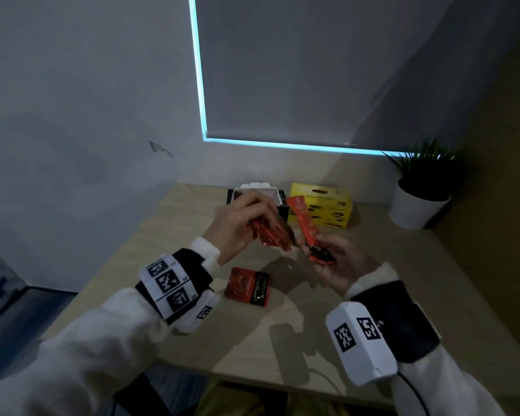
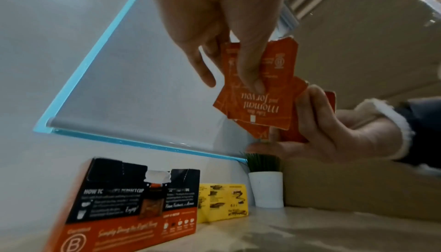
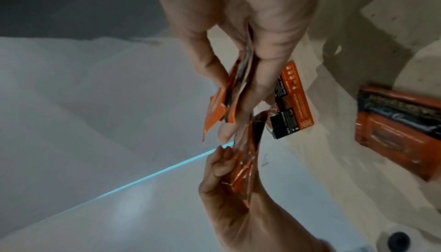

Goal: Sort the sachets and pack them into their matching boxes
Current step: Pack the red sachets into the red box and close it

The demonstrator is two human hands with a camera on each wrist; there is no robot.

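Held sachets: the left hand [image 1: 240,226] is gripping a fanned bunch of orange sachets [image 1: 272,237], thumb lying across the front. The right hand [image 1: 339,265] is pinching a single sachet [image 1: 305,225] by its lower end and holding it upright, just beside the bunch.
Loose sachet [image 1: 248,286]: lying flat on the desk [image 1: 373,310], just below the left wrist. It may be more than one; I cannot tell.
Boxes: the orange-and-black box [image 2: 107,209] is standing open just beyond the left hand. The yellow box [image 1: 327,208] is sitting beyond the right hand.
Step (judged): the person is gathering the orange sachets into one bunch, and none of these is going into a box yet.
Next move (judged): it is calling for the single sachet to join the bunch, with edges squared so the stack enters the open box cleanly.
Surroundings: a potted plant [image 1: 415,208] is standing well beyond the right hand.
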